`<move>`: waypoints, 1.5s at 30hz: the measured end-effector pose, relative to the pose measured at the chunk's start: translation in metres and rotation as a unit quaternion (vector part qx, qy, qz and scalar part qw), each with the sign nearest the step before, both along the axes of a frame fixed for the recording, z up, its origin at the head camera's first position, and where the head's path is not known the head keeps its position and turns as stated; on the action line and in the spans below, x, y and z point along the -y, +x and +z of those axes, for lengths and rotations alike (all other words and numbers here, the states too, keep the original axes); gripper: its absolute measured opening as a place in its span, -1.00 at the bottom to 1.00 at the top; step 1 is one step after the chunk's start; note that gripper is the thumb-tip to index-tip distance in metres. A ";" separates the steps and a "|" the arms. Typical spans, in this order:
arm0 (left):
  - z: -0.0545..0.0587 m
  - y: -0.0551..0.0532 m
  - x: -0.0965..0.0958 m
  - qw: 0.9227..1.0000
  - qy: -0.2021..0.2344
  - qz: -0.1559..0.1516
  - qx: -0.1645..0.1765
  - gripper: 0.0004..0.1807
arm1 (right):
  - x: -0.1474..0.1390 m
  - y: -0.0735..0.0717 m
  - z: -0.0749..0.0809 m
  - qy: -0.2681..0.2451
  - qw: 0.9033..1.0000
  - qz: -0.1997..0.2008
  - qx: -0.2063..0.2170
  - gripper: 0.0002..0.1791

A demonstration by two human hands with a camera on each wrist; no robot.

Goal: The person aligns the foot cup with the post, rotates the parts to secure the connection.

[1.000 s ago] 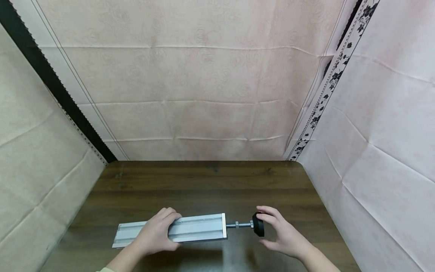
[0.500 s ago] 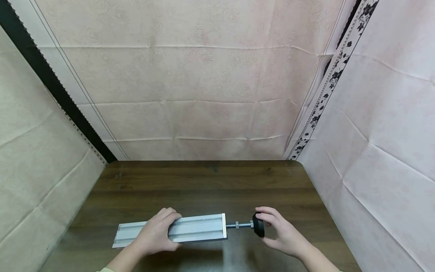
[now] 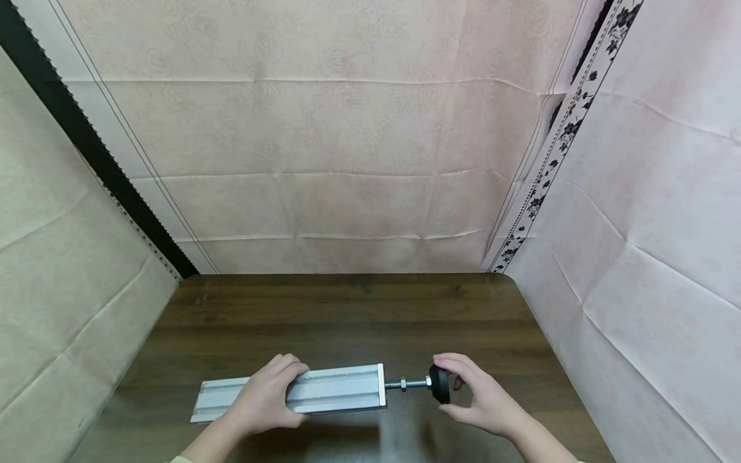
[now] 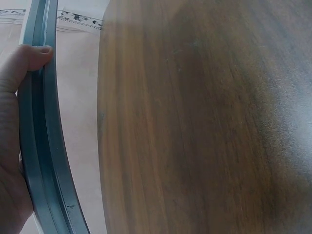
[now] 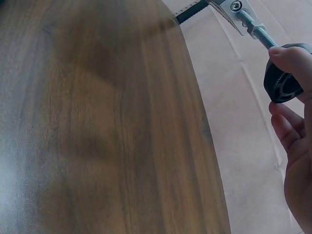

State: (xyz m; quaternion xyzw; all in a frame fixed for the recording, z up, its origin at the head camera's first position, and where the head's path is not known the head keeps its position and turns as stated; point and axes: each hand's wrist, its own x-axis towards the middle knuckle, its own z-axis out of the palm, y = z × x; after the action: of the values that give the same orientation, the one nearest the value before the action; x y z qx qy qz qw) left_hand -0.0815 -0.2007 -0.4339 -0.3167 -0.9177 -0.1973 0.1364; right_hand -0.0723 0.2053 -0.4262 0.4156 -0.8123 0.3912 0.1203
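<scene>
A silvery aluminium profile [image 3: 338,390] with long grooves lies level above the table. My left hand [image 3: 263,397] grips it near its middle; in the left wrist view the thumb presses over the grooved face [image 4: 43,126]. From a plate [image 5: 233,10] at its right end, a threaded rod [image 3: 417,384] sticks out, carrying a hex nut [image 5: 254,30]. A black levelling foot [image 3: 440,384] sits on the rod's outer end. My right hand [image 3: 483,400] pinches this foot's rim between thumb and fingers. The palm side of the left hand is hidden.
Beneath both hands is a brown wood-grain table [image 3: 347,308] with rounded far corners. Pale creased cloth [image 3: 347,141] hangs behind it and at both sides. A flower-patterned border [image 3: 547,177] runs down at the right, and a black strip [image 3: 98,141] at the left.
My right fingers and thumb have shifted slightly around the black levelling foot, the thumb now up against its lower rim. The left hand and the profile have stayed in place.
</scene>
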 end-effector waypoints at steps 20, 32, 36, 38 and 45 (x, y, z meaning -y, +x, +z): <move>0.000 -0.001 0.000 1.000 -0.001 -0.003 0.003 -0.32 | 0.000 0.005 0.004 0.005 0.991 -0.048 0.124 -0.26; -0.001 0.001 0.000 1.000 -0.003 -0.005 -0.013 -0.31 | 0.003 0.008 0.011 0.009 0.987 -0.058 0.147 -0.37; -0.001 0.001 0.000 1.000 -0.004 -0.005 -0.015 -0.32 | 0.006 0.011 0.018 0.012 0.984 -0.069 0.165 -0.41; -0.001 0.001 0.000 1.000 -0.004 -0.006 -0.016 -0.32 | 0.009 0.013 0.024 0.006 0.982 -0.068 0.175 -0.44; -0.001 0.002 -0.001 1.000 -0.003 -0.007 -0.019 -0.32 | 0.012 0.016 0.032 -0.007 0.981 -0.054 0.187 -0.50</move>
State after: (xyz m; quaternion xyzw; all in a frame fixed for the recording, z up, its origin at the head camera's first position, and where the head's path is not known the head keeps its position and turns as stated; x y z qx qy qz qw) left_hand -0.0797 -0.2001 -0.4346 -0.3270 -0.9133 -0.1895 0.1518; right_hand -0.0558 0.1931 -0.3939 0.2892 -0.8390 0.4608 -0.0099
